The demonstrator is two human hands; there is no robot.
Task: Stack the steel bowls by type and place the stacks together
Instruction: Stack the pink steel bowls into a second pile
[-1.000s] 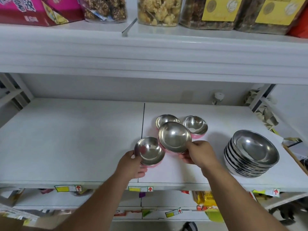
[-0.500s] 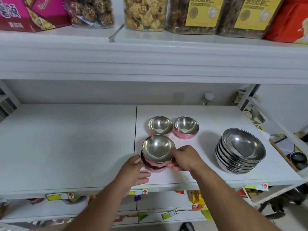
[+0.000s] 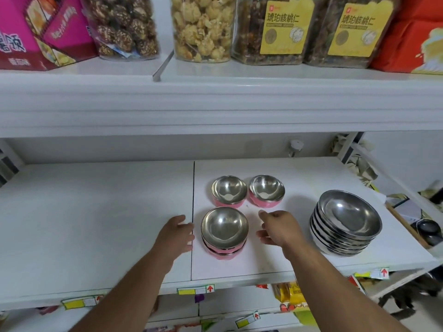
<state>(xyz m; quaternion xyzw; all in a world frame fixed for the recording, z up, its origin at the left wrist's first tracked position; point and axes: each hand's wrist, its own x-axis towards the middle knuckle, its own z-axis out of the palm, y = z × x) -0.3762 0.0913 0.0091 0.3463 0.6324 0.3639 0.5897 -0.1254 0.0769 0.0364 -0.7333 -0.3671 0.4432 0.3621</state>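
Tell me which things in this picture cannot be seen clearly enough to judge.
- Pink bowl stack, head view: the top bowl hides how many sit nested below.
- Big steel stack: the exact count is unclear because the rims overlap.
- Dark object at the right edge: cut off, cannot be identified.
- Price tags: print too small.

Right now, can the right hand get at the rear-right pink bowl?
Probably yes. The right hand is open and empty just in front of the rear-right pink bowl, with only bare shelf between them.

White shelving (image 3: pixel 96 224); snack jars (image 3: pixel 201 27) on upper shelf.
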